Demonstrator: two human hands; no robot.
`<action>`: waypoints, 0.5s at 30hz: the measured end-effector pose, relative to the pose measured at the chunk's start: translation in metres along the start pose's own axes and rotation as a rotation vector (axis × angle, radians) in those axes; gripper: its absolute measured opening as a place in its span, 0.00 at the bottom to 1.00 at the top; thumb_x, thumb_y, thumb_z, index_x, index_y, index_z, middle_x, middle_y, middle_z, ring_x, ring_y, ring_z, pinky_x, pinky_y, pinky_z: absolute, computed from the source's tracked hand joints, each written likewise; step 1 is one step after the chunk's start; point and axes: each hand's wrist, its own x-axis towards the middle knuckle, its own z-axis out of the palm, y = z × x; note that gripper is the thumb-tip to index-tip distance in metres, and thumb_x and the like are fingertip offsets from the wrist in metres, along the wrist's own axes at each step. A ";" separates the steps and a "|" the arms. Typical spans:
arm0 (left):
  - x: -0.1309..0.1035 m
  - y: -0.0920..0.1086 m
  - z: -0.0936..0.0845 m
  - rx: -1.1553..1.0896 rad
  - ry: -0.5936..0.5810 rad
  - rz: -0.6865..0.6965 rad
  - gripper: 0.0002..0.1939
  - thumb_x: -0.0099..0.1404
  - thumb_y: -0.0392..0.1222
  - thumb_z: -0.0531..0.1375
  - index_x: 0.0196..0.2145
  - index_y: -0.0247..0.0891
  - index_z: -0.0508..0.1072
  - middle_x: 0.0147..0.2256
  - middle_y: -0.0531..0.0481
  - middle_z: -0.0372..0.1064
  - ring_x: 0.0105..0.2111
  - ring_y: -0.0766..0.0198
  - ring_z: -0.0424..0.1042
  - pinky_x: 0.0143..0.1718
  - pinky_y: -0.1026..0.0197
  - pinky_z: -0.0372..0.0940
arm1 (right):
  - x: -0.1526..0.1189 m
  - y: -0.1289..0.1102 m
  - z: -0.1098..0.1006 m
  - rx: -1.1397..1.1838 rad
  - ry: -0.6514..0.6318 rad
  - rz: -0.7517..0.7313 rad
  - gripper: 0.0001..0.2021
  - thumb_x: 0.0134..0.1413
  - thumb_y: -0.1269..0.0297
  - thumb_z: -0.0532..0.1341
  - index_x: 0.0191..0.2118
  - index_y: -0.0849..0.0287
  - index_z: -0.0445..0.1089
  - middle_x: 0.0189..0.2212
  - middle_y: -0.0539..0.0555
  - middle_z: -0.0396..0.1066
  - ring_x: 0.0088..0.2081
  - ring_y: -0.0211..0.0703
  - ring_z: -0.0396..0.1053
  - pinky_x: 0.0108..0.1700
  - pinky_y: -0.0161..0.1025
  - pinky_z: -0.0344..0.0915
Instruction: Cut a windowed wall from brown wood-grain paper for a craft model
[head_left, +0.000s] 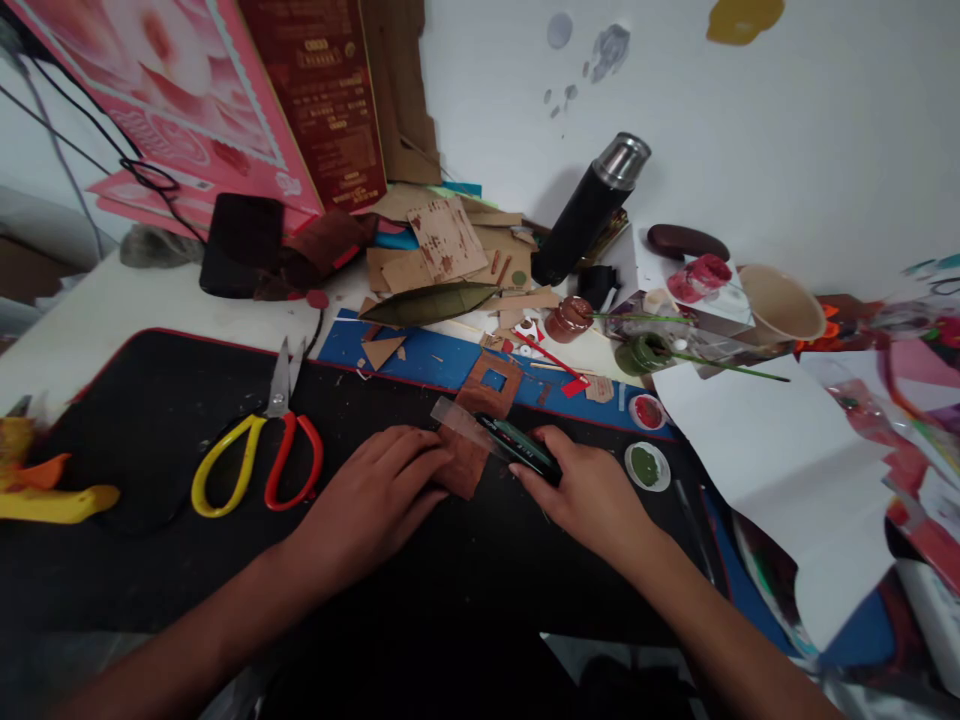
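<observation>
My left hand (386, 480) lies on the black mat, fingers bent together with their tips on the edge of a brown-painted cardboard piece (466, 470). My right hand (592, 490) is closed around a dark green and black handheld tool (517, 445) with pale lettering; its exact kind is unclear. A clear ruler-like strip (454, 418) crosses the brown piece under the tool's front end. Just beyond sits a brown cardboard piece with a square cut-out (480, 400). Scissors (281, 435) with one yellow and one red handle lie open left of my left hand.
A yellow glue gun (52, 500) lies far left. Behind are cardboard scraps (446, 240), a black thermos (592, 205), a brown paint jar (570, 318) and a green paint jar (645, 353). Paint lids (646, 466) and white paper (772, 450) are on the right.
</observation>
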 end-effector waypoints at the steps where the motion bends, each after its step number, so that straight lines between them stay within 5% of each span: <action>1: 0.003 0.001 0.001 -0.001 -0.015 0.022 0.15 0.72 0.42 0.60 0.55 0.39 0.74 0.54 0.41 0.74 0.54 0.49 0.72 0.55 0.44 0.70 | 0.000 0.000 0.000 0.004 0.010 -0.003 0.17 0.65 0.51 0.60 0.51 0.58 0.72 0.34 0.58 0.82 0.32 0.55 0.81 0.32 0.43 0.68; 15: 0.025 0.006 0.009 0.115 -0.011 -0.024 0.11 0.76 0.42 0.57 0.49 0.41 0.78 0.45 0.44 0.76 0.43 0.52 0.73 0.48 0.46 0.70 | 0.002 -0.003 0.003 0.013 -0.001 -0.016 0.18 0.66 0.52 0.60 0.53 0.58 0.71 0.34 0.57 0.82 0.33 0.54 0.81 0.33 0.43 0.67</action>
